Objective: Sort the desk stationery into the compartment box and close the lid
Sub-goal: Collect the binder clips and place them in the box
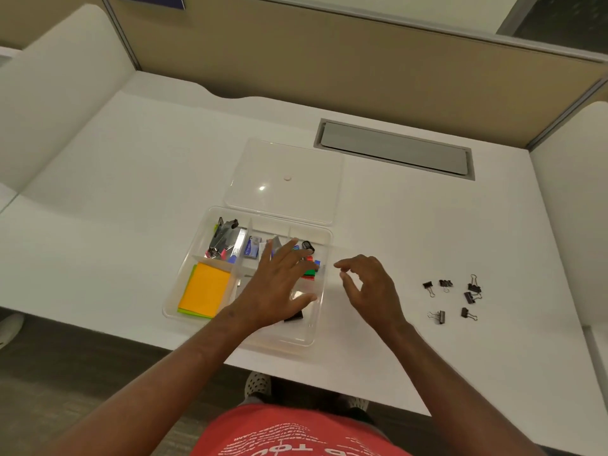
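Observation:
A clear compartment box (pixel 184 292) sits near the desk's front edge, its clear lid (pixel 286 179) lying open behind it. Inside are yellow sticky notes (pixel 205 289), a stapler and metal items (pixel 225 238), a blue packet (pixel 252 247) and small coloured pieces (pixel 311 269). My left hand (pixel 278 284) hovers flat over the box's right compartments, fingers spread, holding nothing. My right hand (pixel 370 286) is just right of the box, fingers curled apart and empty. Several black binder clips (pixel 454 297) lie loose on the desk to the right.
A grey cable hatch (pixel 394 148) is set into the white desk behind the lid. Beige partition walls (pixel 329 60) enclose the desk at the back and sides. The desk's front edge runs just below the box.

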Action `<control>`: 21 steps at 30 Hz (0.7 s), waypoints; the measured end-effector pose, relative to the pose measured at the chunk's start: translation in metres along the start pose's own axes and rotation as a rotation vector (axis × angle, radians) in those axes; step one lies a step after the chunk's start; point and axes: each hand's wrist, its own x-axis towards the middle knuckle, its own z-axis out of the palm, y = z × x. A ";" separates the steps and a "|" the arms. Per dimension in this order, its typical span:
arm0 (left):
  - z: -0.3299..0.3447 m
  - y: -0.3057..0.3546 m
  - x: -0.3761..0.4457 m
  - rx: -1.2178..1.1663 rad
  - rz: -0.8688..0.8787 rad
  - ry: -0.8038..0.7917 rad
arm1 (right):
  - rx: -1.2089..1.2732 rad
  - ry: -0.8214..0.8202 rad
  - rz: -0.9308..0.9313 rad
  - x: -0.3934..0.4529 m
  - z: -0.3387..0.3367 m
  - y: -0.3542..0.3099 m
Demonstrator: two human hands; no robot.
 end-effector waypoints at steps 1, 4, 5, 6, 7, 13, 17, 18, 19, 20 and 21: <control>0.000 0.005 0.008 -0.004 0.027 0.000 | -0.006 0.018 0.022 -0.001 -0.004 0.006; 0.004 0.022 0.035 0.000 0.106 -0.023 | -0.026 0.059 0.094 -0.006 -0.014 0.023; 0.006 0.027 0.043 0.017 0.129 -0.038 | -0.034 0.072 0.115 -0.008 -0.018 0.029; 0.009 0.031 0.051 0.035 0.149 -0.056 | -0.042 0.083 0.132 -0.011 -0.021 0.034; 0.012 0.035 0.059 0.055 0.166 -0.075 | -0.049 0.094 0.145 -0.014 -0.025 0.040; 0.034 0.050 0.096 0.233 0.229 -0.222 | -0.068 0.147 0.255 -0.032 -0.046 0.067; 0.046 0.055 0.110 0.330 0.222 -0.292 | -0.044 0.193 0.303 -0.044 -0.056 0.083; 0.048 0.058 0.113 0.361 0.222 -0.310 | -0.042 0.204 0.315 -0.046 -0.058 0.087; 0.051 0.060 0.116 0.397 0.224 -0.326 | -0.042 0.213 0.327 -0.049 -0.061 0.092; 0.054 0.063 0.119 0.434 0.226 -0.339 | -0.041 0.225 0.337 -0.052 -0.063 0.096; 0.056 0.066 0.121 0.466 0.225 -0.350 | -0.039 0.236 0.345 -0.054 -0.065 0.101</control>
